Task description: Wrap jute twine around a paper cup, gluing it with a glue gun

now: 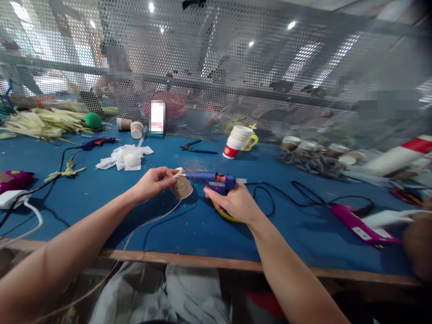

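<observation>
My left hand [155,182] grips a small paper cup [182,186] wrapped in brown twine, tilted above the table. From the cup a loose strand of twine [148,221] runs down over the table's front edge toward the lower left. In my right hand [238,200] is a blue glue gun [211,179], with a glue stick poking out of its back end. Its nozzle points left and meets the cup's upper edge beside my left fingertips; whether it touches cannot be made out. A yellow ring-shaped thing [227,216] lies partly hidden below my right hand.
Stacked white cups [237,140], pliers [199,148], white cloth pieces [125,157] and a lit phone [157,118] stand or lie behind. Left is a second glue gun [98,142]. Magenta power strips [362,225] and black cords flank the blue table [199,234]. Perforated metal mesh [209,58] rises behind.
</observation>
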`<state>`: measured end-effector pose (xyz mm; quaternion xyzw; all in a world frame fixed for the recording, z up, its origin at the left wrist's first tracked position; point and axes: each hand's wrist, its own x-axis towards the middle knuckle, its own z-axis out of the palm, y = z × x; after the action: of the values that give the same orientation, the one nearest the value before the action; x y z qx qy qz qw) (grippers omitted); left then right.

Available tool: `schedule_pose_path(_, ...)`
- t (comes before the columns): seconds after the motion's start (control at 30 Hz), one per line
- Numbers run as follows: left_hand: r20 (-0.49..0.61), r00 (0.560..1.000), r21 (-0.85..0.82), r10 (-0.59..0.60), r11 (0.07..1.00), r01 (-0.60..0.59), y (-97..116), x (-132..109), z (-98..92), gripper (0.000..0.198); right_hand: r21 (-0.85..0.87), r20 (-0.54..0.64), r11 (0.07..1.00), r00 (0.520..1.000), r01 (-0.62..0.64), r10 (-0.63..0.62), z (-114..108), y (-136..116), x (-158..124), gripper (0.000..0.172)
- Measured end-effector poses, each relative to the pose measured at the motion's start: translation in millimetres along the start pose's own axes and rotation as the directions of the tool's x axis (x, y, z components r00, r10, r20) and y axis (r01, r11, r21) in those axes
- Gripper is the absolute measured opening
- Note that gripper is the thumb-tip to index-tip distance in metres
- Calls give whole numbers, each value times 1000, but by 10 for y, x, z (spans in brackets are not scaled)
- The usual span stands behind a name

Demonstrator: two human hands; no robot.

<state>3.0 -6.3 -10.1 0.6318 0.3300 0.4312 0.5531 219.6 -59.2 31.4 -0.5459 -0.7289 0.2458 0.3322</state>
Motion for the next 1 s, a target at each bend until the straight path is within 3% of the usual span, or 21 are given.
schedule_pose_path(0.47,-4,1000,-22,-5,1000,5,-2,-3,18,23,-120,-77,987,990,109,-119,40,-11,-15,21)
schedule_pose_path(1.0,15,1000,12,19,1000,-19,5,-10,13,21,-121,-58,987,991,110,-117,32,-33,-33,20)
